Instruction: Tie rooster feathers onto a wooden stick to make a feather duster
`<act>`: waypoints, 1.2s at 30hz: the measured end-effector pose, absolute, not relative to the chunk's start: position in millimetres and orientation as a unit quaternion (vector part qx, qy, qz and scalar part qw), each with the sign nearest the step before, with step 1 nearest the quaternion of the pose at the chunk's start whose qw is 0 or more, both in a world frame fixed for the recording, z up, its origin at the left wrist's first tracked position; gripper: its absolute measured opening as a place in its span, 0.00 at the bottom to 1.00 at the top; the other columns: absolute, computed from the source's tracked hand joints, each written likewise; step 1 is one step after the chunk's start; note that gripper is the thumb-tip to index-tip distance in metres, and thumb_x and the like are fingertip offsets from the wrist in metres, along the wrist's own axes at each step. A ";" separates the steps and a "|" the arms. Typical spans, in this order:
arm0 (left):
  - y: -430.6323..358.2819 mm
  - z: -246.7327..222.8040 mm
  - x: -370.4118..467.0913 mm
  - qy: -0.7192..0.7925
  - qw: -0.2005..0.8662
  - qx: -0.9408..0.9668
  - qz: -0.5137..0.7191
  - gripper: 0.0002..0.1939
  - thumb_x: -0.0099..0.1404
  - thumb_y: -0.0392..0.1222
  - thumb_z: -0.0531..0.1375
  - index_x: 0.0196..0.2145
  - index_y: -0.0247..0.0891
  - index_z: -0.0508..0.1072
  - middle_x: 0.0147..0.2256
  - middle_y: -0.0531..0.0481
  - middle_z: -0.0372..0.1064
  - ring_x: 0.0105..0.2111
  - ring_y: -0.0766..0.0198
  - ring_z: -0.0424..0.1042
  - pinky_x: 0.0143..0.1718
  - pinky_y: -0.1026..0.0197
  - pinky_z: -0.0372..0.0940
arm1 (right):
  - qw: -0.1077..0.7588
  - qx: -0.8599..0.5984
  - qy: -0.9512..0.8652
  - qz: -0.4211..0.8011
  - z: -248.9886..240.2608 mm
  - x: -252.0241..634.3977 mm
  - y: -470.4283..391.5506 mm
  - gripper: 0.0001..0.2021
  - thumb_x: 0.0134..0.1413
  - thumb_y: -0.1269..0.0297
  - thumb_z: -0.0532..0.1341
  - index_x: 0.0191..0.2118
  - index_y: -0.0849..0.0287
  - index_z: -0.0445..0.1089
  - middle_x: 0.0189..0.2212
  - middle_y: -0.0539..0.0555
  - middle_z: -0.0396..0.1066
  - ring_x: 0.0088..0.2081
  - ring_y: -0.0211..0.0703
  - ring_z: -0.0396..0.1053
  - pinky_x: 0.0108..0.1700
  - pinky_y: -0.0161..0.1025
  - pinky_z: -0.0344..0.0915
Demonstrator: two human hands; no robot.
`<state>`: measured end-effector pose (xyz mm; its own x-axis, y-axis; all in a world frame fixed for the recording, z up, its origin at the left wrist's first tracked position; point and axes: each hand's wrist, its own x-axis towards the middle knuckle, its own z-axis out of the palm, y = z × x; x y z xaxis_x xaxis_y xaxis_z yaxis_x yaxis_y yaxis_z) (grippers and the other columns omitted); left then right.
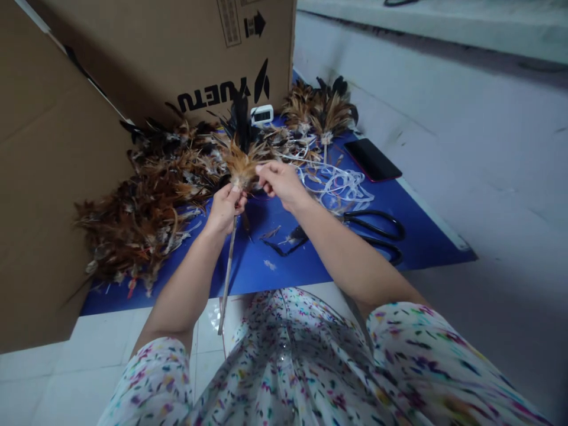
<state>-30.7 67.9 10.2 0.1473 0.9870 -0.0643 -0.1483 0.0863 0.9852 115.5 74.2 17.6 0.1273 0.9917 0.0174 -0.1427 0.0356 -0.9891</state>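
My left hand (pixel 227 206) is closed around the neck of a feather duster (pixel 242 160), where brown and black feathers meet a thin stick (pixel 227 278). The feathers point away from me, and the stick slants down past the table edge. Just right of the feather base, my right hand (pixel 279 180) has its fingertips pinched together. What they pinch is too small to make out. Beyond and left of my hands lies a large heap of loose brown feathers (pixel 146 207). White plastic strips (pixel 341 186) lie tangled to the right.
Black-handled scissors (pixel 377 228) lie under my right forearm on the blue table (pixel 426 242). A dark phone (pixel 373 158) is near the wall. More feather bundles (pixel 326 112) and a small white digital display (pixel 261 113) are at the back. Cardboard panels (pixel 133 65) stand behind and left.
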 end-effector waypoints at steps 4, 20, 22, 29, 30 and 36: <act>69.3 18.1 -37.8 0.415 0.599 0.474 0.494 0.14 0.68 0.40 0.57 0.26 0.33 0.64 0.17 0.58 0.55 0.15 0.78 0.51 0.14 0.75 0.44 | 0.641 -0.524 -0.408 0.384 20.3 147.9 90.7 0.10 0.61 0.68 0.58 0.27 0.58 0.64 0.19 0.44 0.63 0.16 0.27 0.56 0.19 0.28 0.51; 74.5 29.8 -47.6 0.354 0.637 0.365 0.579 0.12 0.68 0.32 0.55 0.26 0.33 0.64 0.26 0.54 0.64 0.17 0.81 0.55 0.14 0.76 0.45 | 0.279 -0.654 -0.701 0.064 -20.8 143.1 107.0 0.16 0.54 0.78 0.54 0.40 0.60 0.78 0.45 0.61 0.76 0.45 0.53 0.72 0.49 0.47 0.66; 75.4 29.5 -48.2 0.347 0.639 0.357 0.586 0.13 0.69 0.31 0.53 0.26 0.32 0.65 0.26 0.53 0.64 0.17 0.81 0.54 0.14 0.76 0.45 | 0.226 -0.666 -0.710 0.045 -19.6 140.5 111.4 0.18 0.54 0.79 0.53 0.43 0.61 0.77 0.47 0.64 0.74 0.46 0.55 0.72 0.48 0.48 0.67; 75.4 28.8 -46.1 0.353 0.643 0.350 0.582 0.13 0.69 0.31 0.53 0.25 0.33 0.64 0.25 0.53 0.63 0.17 0.80 0.54 0.13 0.75 0.45 | 0.162 -0.673 -0.721 0.023 -23.0 138.2 121.6 0.17 0.57 0.77 0.52 0.46 0.66 0.75 0.50 0.70 0.70 0.46 0.60 0.72 0.46 0.52 0.67; 75.2 28.8 -45.8 0.357 0.641 0.352 0.582 0.13 0.70 0.31 0.53 0.25 0.33 0.63 0.25 0.53 0.63 0.17 0.80 0.54 0.13 0.75 0.45 | 0.173 -0.675 -0.717 0.024 -24.7 139.2 122.6 0.16 0.57 0.77 0.52 0.45 0.65 0.75 0.50 0.70 0.70 0.46 0.59 0.71 0.46 0.52 0.67; 75.6 26.5 -46.0 0.355 0.640 0.348 0.586 0.14 0.70 0.31 0.53 0.25 0.33 0.64 0.25 0.53 0.64 0.17 0.80 0.56 0.14 0.75 0.45 | 0.378 -0.646 -0.657 0.089 -29.6 153.3 131.7 0.07 0.55 0.73 0.58 0.36 0.60 0.73 0.37 0.58 0.75 0.42 0.50 0.71 0.49 0.47 0.66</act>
